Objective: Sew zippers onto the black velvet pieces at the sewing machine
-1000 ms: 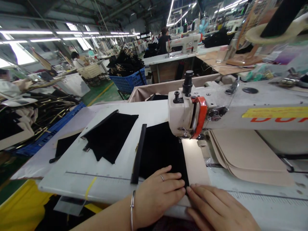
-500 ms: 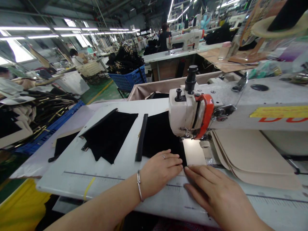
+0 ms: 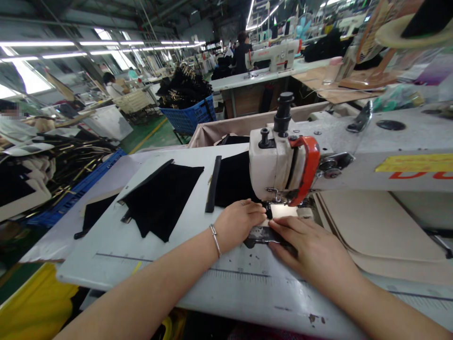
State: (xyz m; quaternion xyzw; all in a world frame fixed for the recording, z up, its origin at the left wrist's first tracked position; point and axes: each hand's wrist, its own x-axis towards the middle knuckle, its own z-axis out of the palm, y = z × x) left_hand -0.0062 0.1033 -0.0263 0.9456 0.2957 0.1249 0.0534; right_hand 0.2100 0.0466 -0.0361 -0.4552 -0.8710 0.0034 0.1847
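Black fabric panel (image 3: pixel 231 182) being pressed now by flattened left hand (image 3: pixel 238 221), flat beige strip (image 3: pixel 283 210) by unclenched right hand (image 3: pixel 313 245), white sewing machine (image 3: pixel 264 165) at one o'clock

Left hand (image 3: pixel 239 225) and right hand (image 3: pixel 311 243) lie palms down, fingers (image 3: pixel 285 224) nearly meeting, both forearms (image 3: pixel 152 283) reaching forward.

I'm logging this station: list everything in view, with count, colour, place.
Table: one, pale, foreground
Sewing machines: two clear, white, right and back
Worked panel: one, black, centre
Strip: one, beige, centre
Loose panel: one, black, table's left
Sheets: several, beige, right
Crates: two, blue, left and back
Material: one, yellow, lower left
Cone: one, black, upper right
Other people: several, mixed clothing, background
Left hand: one, bare, at worked panel
Right hand: one, bare, at strip
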